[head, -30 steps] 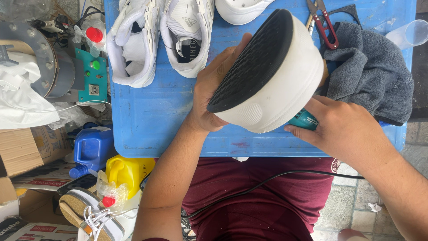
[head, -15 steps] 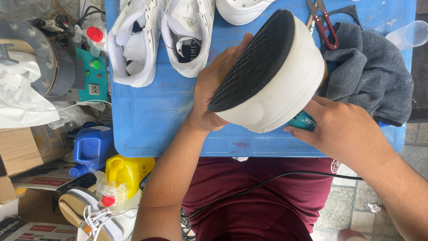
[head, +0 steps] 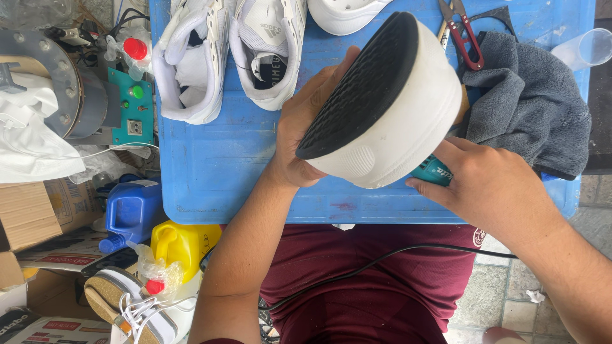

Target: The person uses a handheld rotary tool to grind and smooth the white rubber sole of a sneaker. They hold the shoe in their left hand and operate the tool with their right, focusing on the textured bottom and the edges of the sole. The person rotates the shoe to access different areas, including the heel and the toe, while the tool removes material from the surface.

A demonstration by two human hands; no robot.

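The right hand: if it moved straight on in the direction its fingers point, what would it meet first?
The right hand points left, gripping a teal tool. Straight on, it would probably meet the white sole wall of the upturned shoe first; depth is hard to judge.

I see a matt white rubbery shoe (head: 395,127) with a black, rough textured sole, smooth blue plastic table (head: 223,165), soft grey fleecy cloth (head: 529,108), glossy yellow plastic jug (head: 182,245)
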